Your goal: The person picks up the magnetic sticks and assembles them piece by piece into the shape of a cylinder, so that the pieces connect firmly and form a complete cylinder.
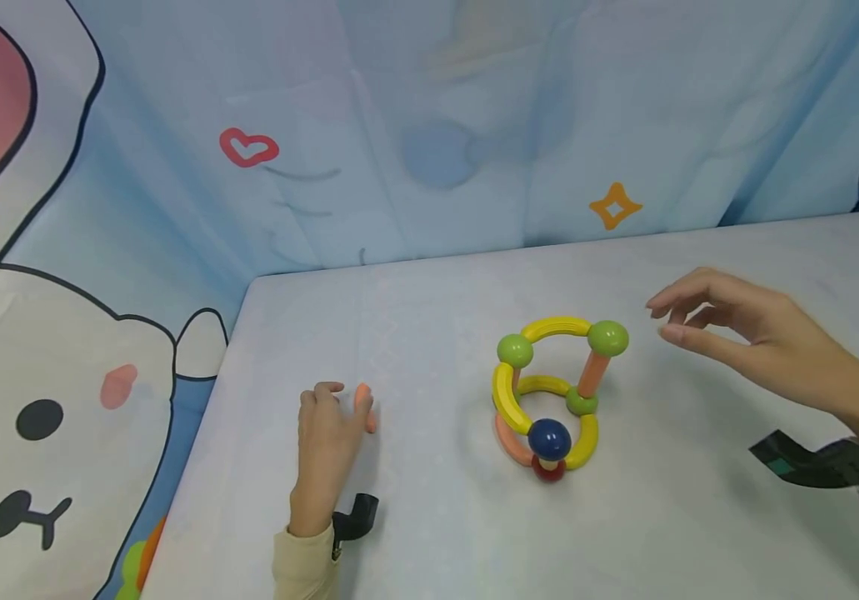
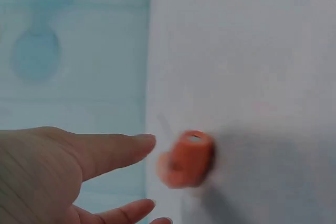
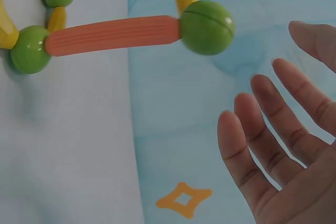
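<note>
An assembled frame of magnetic balls and sticks stands on the table, with a green ball (image 1: 608,338), a blue ball (image 1: 549,439), a dark red ball (image 1: 549,469), a curved yellow stick (image 1: 510,400) and a straight orange stick (image 3: 113,35). To its right hovers my right hand (image 1: 759,342), fingers spread and loosely bent, holding nothing and not touching it. On the left, my left hand (image 1: 327,442) is over the table beside a small orange stick (image 2: 188,158). That stick lies just past the thumb tip, blurred, with no fingers curled round it.
The white table (image 1: 414,333) ends at a light blue printed curtain (image 1: 399,100) behind. A cartoon animal print (image 1: 62,433) covers the left side. Black camera mounts sit on both wrists.
</note>
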Action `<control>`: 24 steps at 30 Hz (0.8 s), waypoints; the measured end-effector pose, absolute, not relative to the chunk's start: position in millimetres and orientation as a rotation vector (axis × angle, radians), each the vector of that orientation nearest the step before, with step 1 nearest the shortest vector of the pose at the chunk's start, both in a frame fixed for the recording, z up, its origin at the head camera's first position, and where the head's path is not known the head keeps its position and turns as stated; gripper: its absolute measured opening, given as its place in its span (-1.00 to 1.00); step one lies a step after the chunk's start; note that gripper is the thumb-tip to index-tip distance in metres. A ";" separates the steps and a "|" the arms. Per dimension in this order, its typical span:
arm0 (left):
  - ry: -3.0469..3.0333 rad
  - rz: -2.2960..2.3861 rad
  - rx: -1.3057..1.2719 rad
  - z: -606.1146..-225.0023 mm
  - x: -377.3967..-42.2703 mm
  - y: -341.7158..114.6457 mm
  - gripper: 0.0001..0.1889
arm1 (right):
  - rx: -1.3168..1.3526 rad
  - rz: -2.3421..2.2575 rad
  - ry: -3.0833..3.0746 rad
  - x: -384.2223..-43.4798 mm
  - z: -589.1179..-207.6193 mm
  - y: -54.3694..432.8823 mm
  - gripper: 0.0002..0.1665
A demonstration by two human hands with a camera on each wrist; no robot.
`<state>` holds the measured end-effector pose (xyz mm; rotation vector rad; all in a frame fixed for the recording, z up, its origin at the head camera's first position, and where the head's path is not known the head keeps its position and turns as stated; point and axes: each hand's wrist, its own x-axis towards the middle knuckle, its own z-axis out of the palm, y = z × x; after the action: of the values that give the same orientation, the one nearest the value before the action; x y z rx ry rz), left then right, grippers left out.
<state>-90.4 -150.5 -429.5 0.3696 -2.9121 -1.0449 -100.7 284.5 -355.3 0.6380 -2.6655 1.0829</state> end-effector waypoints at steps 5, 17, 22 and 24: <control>-2.960 -1.089 0.426 -443.0 -94.4 -154.2 -0.54 | 0.572 1.223 -2.693 -100.8 -365.3 285.5 -0.53; -2.961 -1.065 0.292 -442.8 -94.4 -153.2 -0.79 | 0.549 1.339 -2.744 -98.8 -378.4 282.2 -0.59; -2.933 -1.327 0.254 -437.9 -94.3 -149.8 -0.75 | 0.594 1.356 -2.748 -97.7 -384.2 281.7 -0.55; -2.919 -1.410 0.232 -434.1 -93.4 -147.9 -0.71 | 0.624 1.364 -2.743 -98.6 -387.3 280.6 -0.48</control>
<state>-93.4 -147.9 -434.1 0.2318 -2.9194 -1.4104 -98.6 280.6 -387.3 0.6242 -2.7429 1.3643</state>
